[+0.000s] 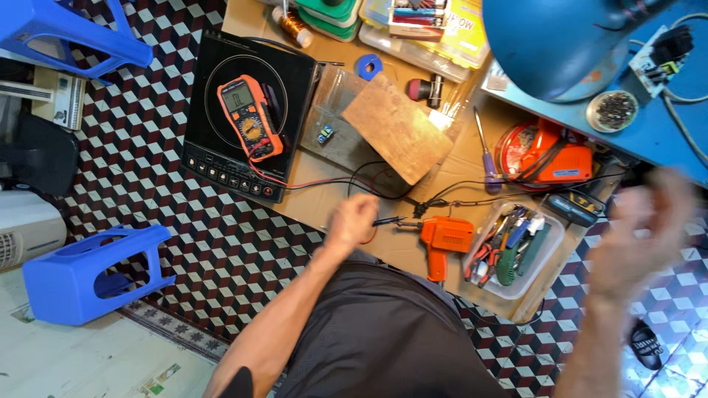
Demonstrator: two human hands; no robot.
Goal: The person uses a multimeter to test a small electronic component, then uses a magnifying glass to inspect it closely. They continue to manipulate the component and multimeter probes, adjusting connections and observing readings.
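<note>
A black induction cooktop (221,140) lies at ten o'clock on the cardboard-covered floor (324,199), an orange multimeter (251,118) resting on its glass. At twelve o'clock sit flat yellow and clear plastic packages (435,29); at three o'clock a clear tray of tools (512,250). Near centre lies an orange soldering gun (442,239). The left hand (352,220) is clenched around a black probe (387,220), just beside the gun's tip. The right hand (641,236), at four o'clock, is blurred; its grip cannot be told.
</note>
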